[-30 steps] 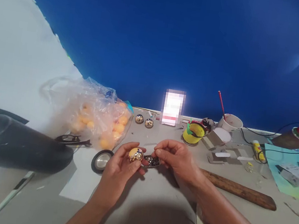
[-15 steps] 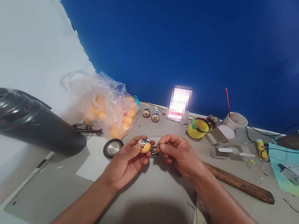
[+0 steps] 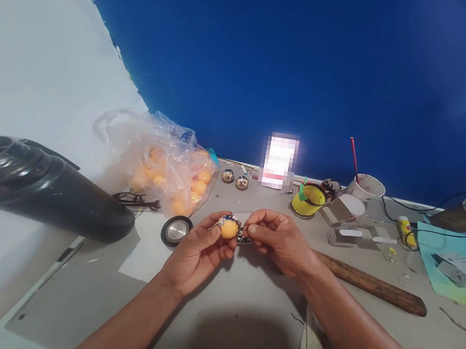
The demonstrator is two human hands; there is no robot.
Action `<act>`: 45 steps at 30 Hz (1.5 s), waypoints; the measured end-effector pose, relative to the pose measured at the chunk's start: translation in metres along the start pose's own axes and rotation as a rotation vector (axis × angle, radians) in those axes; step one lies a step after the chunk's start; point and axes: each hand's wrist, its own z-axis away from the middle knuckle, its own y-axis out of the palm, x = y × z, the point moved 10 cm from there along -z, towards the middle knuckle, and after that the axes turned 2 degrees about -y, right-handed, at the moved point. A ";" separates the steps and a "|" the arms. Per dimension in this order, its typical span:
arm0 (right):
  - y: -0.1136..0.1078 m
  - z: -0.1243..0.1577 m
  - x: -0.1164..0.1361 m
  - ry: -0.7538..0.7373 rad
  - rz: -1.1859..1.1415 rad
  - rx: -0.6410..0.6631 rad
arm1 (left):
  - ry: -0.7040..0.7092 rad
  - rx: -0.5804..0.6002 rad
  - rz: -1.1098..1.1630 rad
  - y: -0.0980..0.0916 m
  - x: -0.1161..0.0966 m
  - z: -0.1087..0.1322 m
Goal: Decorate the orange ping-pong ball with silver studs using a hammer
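An orange ball (image 3: 229, 229), partly covered in shiny dark and silvery pieces, rests between the thumb and fingers of my left hand (image 3: 199, 254). Close to its right side, my right hand (image 3: 276, 239) has thumb and forefinger pinched together; whatever is between them is too small to make out. Behind and between the hands shows a small dish of shiny bits (image 3: 243, 238), largely hidden by the fingers. Two decorated balls (image 3: 242, 182) sit farther back on the table.
A clear plastic bag (image 3: 163, 170) of orange balls lies back left, beyond a dark flask (image 3: 51, 188) and its round lid (image 3: 176, 230). To the right are a yellow cup (image 3: 307, 207), a white cup (image 3: 369, 188), a wooden stick (image 3: 374, 285) and a glue stick (image 3: 407, 231).
The ball has turned in my left hand, so more of its plain orange side faces me. My right hand has stayed almost in place, still pinched.
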 end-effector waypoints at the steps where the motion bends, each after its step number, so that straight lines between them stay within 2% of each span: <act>1: 0.000 0.000 0.000 0.002 -0.004 -0.005 | 0.015 -0.007 -0.022 -0.001 -0.001 0.000; 5: 0.000 0.000 0.000 0.012 -0.009 -0.012 | 0.180 -0.088 -0.191 -0.006 -0.015 0.001; 9: -0.001 -0.001 -0.001 0.017 0.001 -0.007 | 0.384 -0.232 -0.435 -0.009 -0.033 0.011; 12: -0.004 -0.002 -0.003 0.017 -0.006 -0.017 | 0.459 -0.324 -0.645 -0.011 -0.042 0.018; 14: -0.004 -0.003 -0.004 0.016 -0.009 -0.019 | 0.503 -0.323 -0.750 -0.008 -0.045 0.020; 17: -0.004 -0.003 -0.003 0.013 -0.005 -0.014 | 0.576 -0.267 -0.781 -0.004 -0.047 0.021; 19: -0.003 -0.004 -0.002 0.014 -0.003 -0.011 | 0.584 -0.237 -0.753 -0.003 -0.045 0.020; 27: -0.002 -0.003 -0.002 0.006 0.014 -0.011 | 0.474 -0.156 -0.663 0.004 -0.034 0.016; 32: -0.003 -0.003 -0.002 0.003 0.041 -0.010 | 0.417 -0.055 -0.601 0.009 -0.028 0.012; 35: -0.001 -0.003 -0.002 0.002 0.046 0.001 | 0.441 -0.093 -0.595 0.004 -0.030 0.012; 39: -0.001 -0.004 -0.004 0.002 0.033 0.000 | 0.484 -0.175 -0.754 0.000 -0.036 0.014; 42: -0.003 -0.004 -0.006 0.010 0.037 -0.013 | 0.515 -0.170 -0.820 0.002 -0.039 0.015; 45: -0.004 -0.004 -0.008 0.016 0.042 -0.018 | 0.481 -0.159 -0.798 -0.001 -0.036 0.012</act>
